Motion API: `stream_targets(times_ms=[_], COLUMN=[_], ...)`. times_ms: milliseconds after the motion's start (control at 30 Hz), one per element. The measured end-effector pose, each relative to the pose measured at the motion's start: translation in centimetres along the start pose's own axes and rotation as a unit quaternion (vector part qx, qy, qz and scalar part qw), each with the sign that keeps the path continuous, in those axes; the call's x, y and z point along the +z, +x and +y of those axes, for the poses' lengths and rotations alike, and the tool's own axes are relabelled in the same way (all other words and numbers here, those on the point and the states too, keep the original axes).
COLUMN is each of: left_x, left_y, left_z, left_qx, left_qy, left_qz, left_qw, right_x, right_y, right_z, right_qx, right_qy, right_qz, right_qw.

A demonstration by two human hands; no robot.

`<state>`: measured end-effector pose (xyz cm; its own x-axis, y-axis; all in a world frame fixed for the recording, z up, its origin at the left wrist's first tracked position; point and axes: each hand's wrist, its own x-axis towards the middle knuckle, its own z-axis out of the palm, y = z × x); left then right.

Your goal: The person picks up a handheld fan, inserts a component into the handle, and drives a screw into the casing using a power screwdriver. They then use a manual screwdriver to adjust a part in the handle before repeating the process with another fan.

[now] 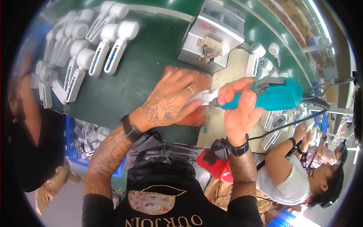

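My left hand (170, 96) lies over a reddish board, its fingers bent round a white plastic part (206, 97); most of the part is hidden under the palm and fingers. In my right hand (242, 108) is a teal electric screwdriver (281, 94), held level with its nose pointing left. The nose meets the end of the white part, close to my left fingertips. Whether a screw sits at the tip cannot be made out. The reddish board (194, 119) shows below the left hand.
A silver box-shaped machine (211, 38) stands beyond my hands. White long-handled devices with round heads (117, 49) crowd the far left; more (259, 60) lie at right. A cable trails from the screwdriver. A blue crate (70, 140) holds white parts. A co-worker (287, 170) sits at right.
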<state>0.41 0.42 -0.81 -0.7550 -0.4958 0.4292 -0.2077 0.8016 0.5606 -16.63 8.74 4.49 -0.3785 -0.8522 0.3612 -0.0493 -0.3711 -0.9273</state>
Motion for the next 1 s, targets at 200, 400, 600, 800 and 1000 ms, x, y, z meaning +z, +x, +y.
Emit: stream_targets(times_ms=[200, 400, 600, 800, 1000], left_x=[-0.4, -0.2, -3.0, -14.2, -18.5], left_y=[1.1, -0.2, -4.4, -9.4, -7.7], left_z=[0.4, -0.7, 1.9, -10.4, -11.9], left_qx=[0.003, 0.107, 0.014, -0.324, -0.257], left_qy=[-0.002, 0.034, 0.029, -0.044, 0.138], left_qz=[0.013, 0.049, 0.064, 0.418, 0.374], left_qw=[1.0, 0.992, 0.997, 0.848, 0.881], right_x=[0.0, -0.7, 2.4, -1.0, -1.3], right_y=[0.7, -1.7, -4.8, -8.4, -8.3], right_z=[0.0, 1.4, -5.5, -5.5, -3.7], right_qx=[0.003, 0.09, -0.108, -0.055, -0.018], right_qy=[0.074, 0.037, 0.101, 0.023, 0.014], right_qz=[-0.036, 0.063, 0.094, 0.101, 0.111], right_qw=[0.997, 0.993, 0.984, 0.993, 0.994])
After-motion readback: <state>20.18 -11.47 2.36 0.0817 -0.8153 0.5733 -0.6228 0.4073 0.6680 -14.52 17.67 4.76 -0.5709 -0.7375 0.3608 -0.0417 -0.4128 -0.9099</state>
